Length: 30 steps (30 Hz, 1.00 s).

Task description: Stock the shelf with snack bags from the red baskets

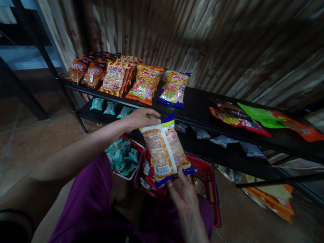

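Both my hands hold one snack bag (164,148) with blue edges, its back side with a barcode facing me. My left hand (142,118) grips its upper left corner. My right hand (182,189) pinches its lower edge. The bag hangs in front of a black shelf (200,107), above two red baskets (214,190). On the shelf's left end lie rows of similar snack bags: a blue-edged one (174,87), an orange-edged one (145,83), a red-and-yellow one (114,78) and brown ones (84,71).
Flat green, red and orange packets (260,118) lie on the shelf's right part. A lower shelf (207,146) carries small teal and grey packets. One basket holds teal packets (121,157). A corrugated wall stands behind. Another rack (4,53) is at left. Tiled floor lies below.
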Available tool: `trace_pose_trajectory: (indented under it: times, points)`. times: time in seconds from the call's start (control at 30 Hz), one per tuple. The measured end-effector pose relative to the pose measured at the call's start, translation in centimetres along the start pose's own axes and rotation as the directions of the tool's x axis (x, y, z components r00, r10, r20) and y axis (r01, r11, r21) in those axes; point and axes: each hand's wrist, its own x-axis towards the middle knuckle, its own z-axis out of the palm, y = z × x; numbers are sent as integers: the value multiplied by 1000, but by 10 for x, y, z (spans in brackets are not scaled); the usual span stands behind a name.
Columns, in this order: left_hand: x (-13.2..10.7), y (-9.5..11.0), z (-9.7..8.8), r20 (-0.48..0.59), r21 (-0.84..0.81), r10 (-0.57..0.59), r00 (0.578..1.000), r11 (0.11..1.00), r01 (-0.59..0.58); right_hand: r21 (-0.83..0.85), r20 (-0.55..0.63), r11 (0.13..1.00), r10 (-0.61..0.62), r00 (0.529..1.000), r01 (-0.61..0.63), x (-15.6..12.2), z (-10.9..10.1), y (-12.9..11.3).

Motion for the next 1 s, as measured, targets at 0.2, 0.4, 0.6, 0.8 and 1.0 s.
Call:
trace_pose_trajectory:
  times: [0.2,0.4,0.6,0.8,1.0]
  points:
    - [11,2,-3,88,193,1,996,981,-18,-33,40,998,-59,997,61,-4,4,-2]
    - [5,-8,6,-53,122,-73,996,989,79,-42,55,995,-90,994,92,-6,6,-1]
    - [8,-21,13,-202,128,-7,979,991,33,-77,15,991,-106,994,107,-13,8,0]
    - [18,-27,10,-221,424,233,947,898,-122,-92,28,993,-77,997,79,-22,8,8]
    - [21,-29,3,-228,485,273,935,864,-134,-139,146,988,-42,988,63,-30,-2,2]
